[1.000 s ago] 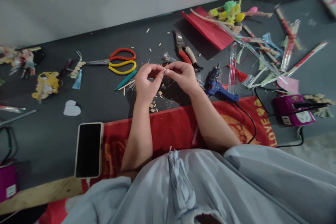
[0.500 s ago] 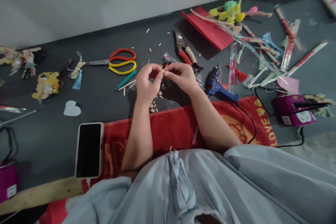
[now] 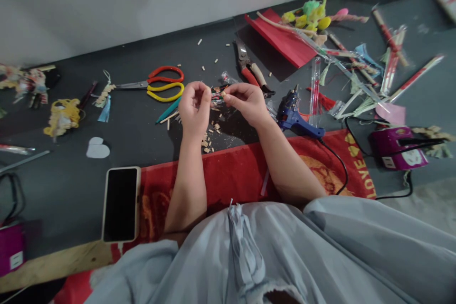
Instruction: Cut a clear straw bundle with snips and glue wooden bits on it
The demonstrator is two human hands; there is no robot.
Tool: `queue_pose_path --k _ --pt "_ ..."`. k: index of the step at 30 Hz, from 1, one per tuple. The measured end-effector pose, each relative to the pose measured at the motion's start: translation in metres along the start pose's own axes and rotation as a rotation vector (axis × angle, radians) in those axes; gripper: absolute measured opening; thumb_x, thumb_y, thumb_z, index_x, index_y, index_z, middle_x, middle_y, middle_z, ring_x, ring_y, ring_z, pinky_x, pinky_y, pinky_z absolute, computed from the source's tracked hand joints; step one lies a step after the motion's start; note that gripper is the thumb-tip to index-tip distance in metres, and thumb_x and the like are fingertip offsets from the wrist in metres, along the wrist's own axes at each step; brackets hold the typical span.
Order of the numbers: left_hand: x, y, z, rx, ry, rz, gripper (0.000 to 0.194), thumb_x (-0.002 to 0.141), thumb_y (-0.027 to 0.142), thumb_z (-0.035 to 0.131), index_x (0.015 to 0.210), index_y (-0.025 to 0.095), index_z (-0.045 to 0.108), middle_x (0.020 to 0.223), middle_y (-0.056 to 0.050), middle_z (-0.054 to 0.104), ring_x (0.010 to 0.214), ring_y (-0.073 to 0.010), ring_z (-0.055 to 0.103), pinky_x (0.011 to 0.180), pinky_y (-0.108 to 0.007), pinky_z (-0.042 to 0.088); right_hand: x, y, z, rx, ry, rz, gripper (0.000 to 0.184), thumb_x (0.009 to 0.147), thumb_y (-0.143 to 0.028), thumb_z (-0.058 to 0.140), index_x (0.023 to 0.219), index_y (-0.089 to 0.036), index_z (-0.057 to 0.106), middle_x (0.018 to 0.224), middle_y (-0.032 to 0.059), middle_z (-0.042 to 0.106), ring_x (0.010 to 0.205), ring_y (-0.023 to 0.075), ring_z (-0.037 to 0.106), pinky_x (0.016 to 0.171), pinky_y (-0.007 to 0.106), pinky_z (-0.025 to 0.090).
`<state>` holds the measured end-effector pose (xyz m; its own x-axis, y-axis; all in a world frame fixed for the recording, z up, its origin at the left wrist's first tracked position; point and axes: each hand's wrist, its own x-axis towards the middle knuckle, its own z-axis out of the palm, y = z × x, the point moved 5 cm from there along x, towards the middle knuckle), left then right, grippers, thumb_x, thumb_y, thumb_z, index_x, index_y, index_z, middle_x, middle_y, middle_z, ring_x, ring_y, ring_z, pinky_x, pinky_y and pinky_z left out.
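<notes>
My left hand (image 3: 194, 108) is closed in a pinch, thumb against curled fingers; anything between them is too small or hidden to make out. Thumb and forefinger of my right hand (image 3: 247, 103) pinch a small pale wooden piece (image 3: 223, 95). A narrow gap separates the two hands. Below and between them, several cut wooden bits (image 3: 206, 144) lie scattered on the dark table (image 3: 142, 128). A teal pen-like stick (image 3: 168, 110) lies just left of my left hand. Colourful thin items behind the fingers are partly covered.
Scissors (image 3: 166, 99) with red and yellow handles lie left; pruning shears (image 3: 244, 59) lie beyond my right hand. A blue glue gun (image 3: 299, 121) sits right, its cord crossing the red towel (image 3: 231, 171). A phone (image 3: 121, 204) lies near left. Sticks and tassels clutter the far right.
My hands were together with fingertips touching; now they are apart. The left has shifted slightly left, and the small wooden piece shows in my right fingertips.
</notes>
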<state>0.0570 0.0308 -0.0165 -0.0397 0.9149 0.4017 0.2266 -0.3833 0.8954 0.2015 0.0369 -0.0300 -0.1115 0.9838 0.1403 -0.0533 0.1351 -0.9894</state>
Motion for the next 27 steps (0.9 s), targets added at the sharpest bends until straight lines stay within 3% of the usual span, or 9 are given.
queue_pose_path --k 4,10,27 --pt "0.001 0.003 -0.002 -0.003 0.033 -0.01 0.032 0.085 0.053 0.05 0.088 0.022 0.058 0.075 0.0 0.058 0.063 -0.0079 0.058 0.061 -0.023 0.049 0.0 -0.001 0.0 0.006 -0.002 0.006 0.041 0.065 -0.057 0.073 0.081 -0.019 0.067 0.076 -0.0004 0.065 0.067 0.009 0.058 0.064 0.024 0.051" --pt "-0.001 0.025 0.0 0.069 -0.008 0.098 0.023 0.081 0.042 0.061 0.079 0.019 0.064 0.078 -0.002 0.065 0.07 -0.0087 0.06 0.062 -0.021 0.049 0.0 -0.003 0.0 0.022 0.003 0.006 0.04 0.065 -0.056 0.073 0.08 -0.019 0.067 0.076 -0.0002 0.065 0.068 0.0089 0.058 0.064 0.024 0.051" --pt "-0.003 0.029 0.001 0.255 -0.052 0.208 0.017 0.086 0.034 0.055 0.083 0.019 0.065 0.081 -0.002 0.067 0.067 -0.0091 0.058 0.061 -0.023 0.047 0.0 -0.001 -0.002 -0.023 0.0 0.016 0.038 0.065 -0.053 0.074 0.076 -0.018 0.067 0.072 0.0001 0.064 0.073 0.011 0.06 0.07 0.026 0.052"
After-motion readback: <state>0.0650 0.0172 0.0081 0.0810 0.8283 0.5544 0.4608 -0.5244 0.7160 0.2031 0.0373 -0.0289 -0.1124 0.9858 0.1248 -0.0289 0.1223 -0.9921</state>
